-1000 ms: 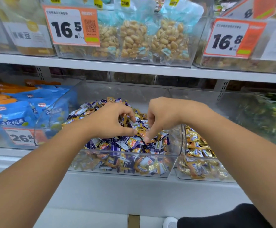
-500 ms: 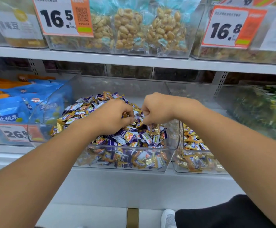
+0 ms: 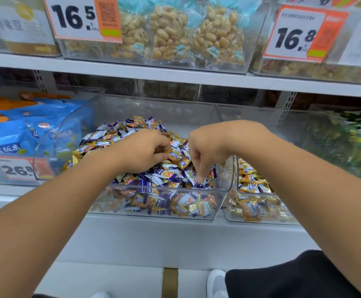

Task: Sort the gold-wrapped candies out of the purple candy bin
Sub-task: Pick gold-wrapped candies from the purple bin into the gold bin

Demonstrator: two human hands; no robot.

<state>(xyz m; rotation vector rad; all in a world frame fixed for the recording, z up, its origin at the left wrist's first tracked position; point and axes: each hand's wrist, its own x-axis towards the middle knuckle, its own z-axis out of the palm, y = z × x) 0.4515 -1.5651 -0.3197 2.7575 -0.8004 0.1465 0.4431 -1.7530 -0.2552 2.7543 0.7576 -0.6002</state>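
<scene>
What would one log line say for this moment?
left hand: holds gold candy | right hand: fingers down in pile | purple candy bin: mixed | gold bin: beside, right

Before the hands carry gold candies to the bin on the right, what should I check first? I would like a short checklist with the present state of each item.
1. Left hand holds gold candies: ok, its fingers curl round gold wrappers.
2. Right hand has a candy: cannot tell, its fingers point down into the pile and hide what they touch.
3. No purple candy caught in either hand: cannot tell, the fingers cover it.
4. Gold candy bin has room: ok, it is partly filled.
5. Way over the clear wall between the bins: ok, nothing stands above it.
6. Purple candy bin still has gold pieces mixed in: not ok, many show.
</scene>
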